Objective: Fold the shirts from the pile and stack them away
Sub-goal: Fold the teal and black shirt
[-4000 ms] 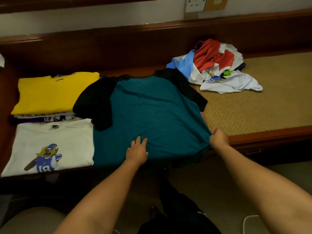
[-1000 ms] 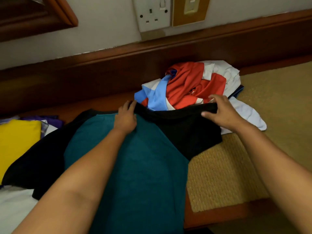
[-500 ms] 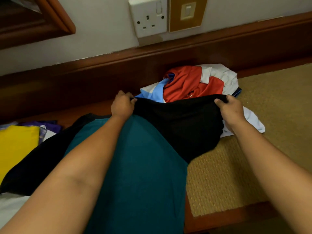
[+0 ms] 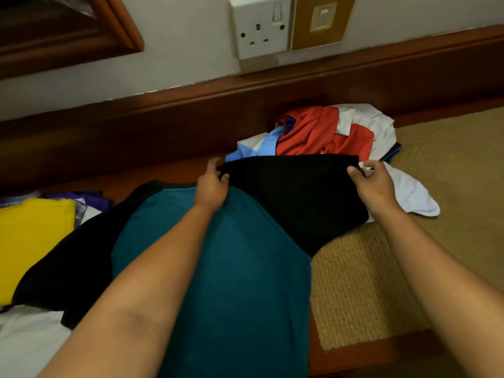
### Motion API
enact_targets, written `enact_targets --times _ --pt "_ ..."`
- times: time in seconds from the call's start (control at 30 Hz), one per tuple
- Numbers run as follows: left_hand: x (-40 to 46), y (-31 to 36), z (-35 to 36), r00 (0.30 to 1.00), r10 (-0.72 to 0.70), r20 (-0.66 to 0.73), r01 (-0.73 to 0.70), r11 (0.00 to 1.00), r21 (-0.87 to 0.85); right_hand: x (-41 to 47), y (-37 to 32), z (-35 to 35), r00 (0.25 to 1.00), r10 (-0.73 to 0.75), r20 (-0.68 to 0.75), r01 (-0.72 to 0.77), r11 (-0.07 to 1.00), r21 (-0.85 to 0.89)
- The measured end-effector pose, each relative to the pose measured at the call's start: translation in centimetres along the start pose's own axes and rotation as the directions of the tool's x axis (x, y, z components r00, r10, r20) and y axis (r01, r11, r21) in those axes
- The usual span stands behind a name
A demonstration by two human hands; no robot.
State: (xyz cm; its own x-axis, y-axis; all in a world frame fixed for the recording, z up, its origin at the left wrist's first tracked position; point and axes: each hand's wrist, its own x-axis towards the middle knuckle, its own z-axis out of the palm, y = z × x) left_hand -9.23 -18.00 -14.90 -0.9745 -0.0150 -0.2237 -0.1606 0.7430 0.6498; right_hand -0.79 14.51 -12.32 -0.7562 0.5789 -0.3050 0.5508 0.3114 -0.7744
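Teal shirt (image 4: 240, 282): spread flat on the counter (image 4: 362, 356), nearest the viewer, black sleeves out to each side.
Left hand (image 4: 211, 184): fingers pinched on the right black sleeve (image 4: 294, 192) at its left corner.
Right hand (image 4: 372, 184): fingers pinched on the same sleeve's right corner, edge stretched between both hands.
Folded yellow shirt (image 4: 30, 241): far left.
Pile of shirts (image 4: 324, 132): red, blue, white, crumpled just beyond the sleeve.
Wall socket (image 4: 260, 25): above, on the wall.
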Motion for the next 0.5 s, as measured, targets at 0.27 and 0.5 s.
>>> enact_targets --times 0.27,0.5 --pt "-6.6 -4.6 2.8 0.998 0.024 0.064 -0.052 0.871 0.488 -1.5 2.2 0.3 1.0 0.021 -0.017 -0.023 0.987 -0.162" --pt "-6.2 -5.5 1.5 0.976 0.03 0.214 -0.131 0.871 0.474 -3.0 0.7 0.1 0.984 -0.15 -0.092 0.135 0.979 -0.154"
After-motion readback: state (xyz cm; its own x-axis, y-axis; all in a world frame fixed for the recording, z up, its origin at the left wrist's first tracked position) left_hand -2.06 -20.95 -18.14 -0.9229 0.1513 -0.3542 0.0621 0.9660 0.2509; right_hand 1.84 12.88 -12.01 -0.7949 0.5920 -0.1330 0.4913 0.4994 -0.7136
